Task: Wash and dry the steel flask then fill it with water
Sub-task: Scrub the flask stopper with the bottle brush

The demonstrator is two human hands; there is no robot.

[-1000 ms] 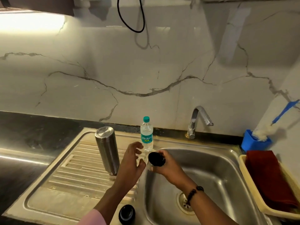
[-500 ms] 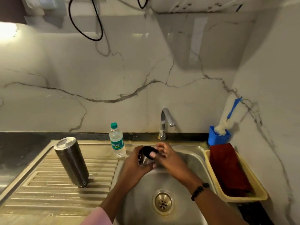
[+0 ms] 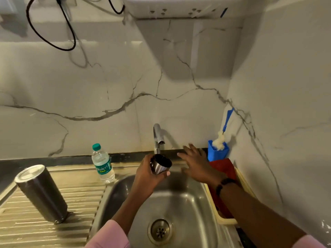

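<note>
Steel flask (image 3: 42, 193) stands upside down on drainboard (image 3: 26, 228), L of sink (image 3: 179, 203). Left hand (image 3: 146, 178) grips steel cup (image 3: 160, 165), prob. the flask's cap, under tap (image 3: 158, 136). Right hand (image 3: 197, 162) spread flat, holding nothing. Water bottle (image 3: 103, 166) at back.

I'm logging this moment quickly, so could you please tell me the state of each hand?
Left hand: holding the steel cup over the sink.
Right hand: open, fingers spread, holding nothing.
</note>
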